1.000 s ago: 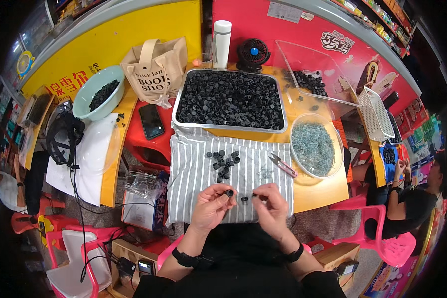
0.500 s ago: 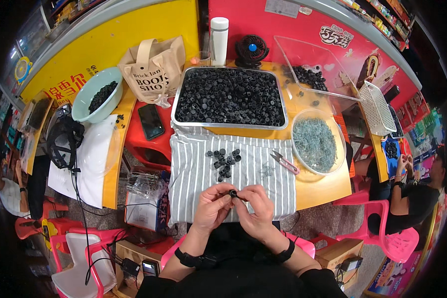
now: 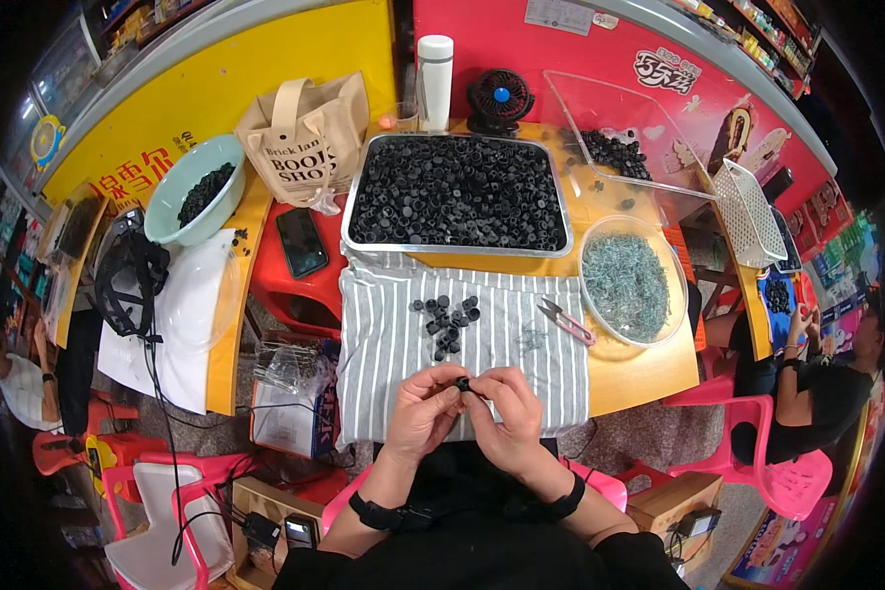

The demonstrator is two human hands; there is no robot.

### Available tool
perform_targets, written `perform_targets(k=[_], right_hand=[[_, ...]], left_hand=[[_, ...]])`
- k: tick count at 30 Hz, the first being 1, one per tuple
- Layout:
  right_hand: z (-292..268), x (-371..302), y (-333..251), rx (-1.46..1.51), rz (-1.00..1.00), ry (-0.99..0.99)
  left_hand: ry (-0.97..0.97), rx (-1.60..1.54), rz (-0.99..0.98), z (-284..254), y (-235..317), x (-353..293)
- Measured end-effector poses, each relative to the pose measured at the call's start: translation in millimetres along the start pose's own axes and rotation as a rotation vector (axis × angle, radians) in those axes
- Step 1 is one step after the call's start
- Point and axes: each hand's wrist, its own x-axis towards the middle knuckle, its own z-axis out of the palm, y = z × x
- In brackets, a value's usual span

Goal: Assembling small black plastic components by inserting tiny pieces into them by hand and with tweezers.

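Above the near edge of a grey-and-white striped cloth (image 3: pixel 379 379), my left hand (image 3: pixel 421 415) and my right hand (image 3: pixel 511 418) meet fingertip to fingertip. Between them they pinch a small round black plastic piece (image 3: pixel 463 384), partly covered by the fingers. Farther up the cloth lies a loose group of similar black cap-like pieces (image 3: pixel 446 326). To its right are a few thin pale bits (image 3: pixel 532 340), too small to make out, and pink-handled thread snips (image 3: pixel 567 323).
A metal tray (image 3: pixel 462 249) full of black pieces stands behind the cloth. Right of it is a round clear tub (image 3: pixel 680 295) of thin grey-green bits. A green basin (image 3: pixel 154 208), phone (image 3: pixel 302 242), white bottle (image 3: pixel 435 84) and fan (image 3: pixel 500 96) surround these. Another person (image 3: pixel 806 393) sits at right.
The view has shifted very slightly. Both hands stay together on the black piece, which has turned a little between the fingertips. Things on the table look the same.
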Motion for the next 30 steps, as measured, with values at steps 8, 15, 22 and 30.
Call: perform_targets(k=[8, 15, 22, 30], right_hand=[[0.4, -1.6, 3.0, 0.002, -0.035, 0.034], [0.3, -3.4, 5.2, -0.025, -0.063, 0.015], [0.4, -2.5, 8.0, -0.021, -0.144, 0.006], [0.1, -2.1, 12.1, -0.027, -0.191, -0.013]], left_hand=[[-0.016, 0.010, -0.010, -0.3, 1.1, 0.5], [-0.002, -0.008, -0.023, -0.4, 2.2, -0.5], [-0.017, 0.012, -0.008, 2.5, 2.1, -0.5], [-0.046, 0.064, 0.024, 3.7, 0.8, 0.3]])
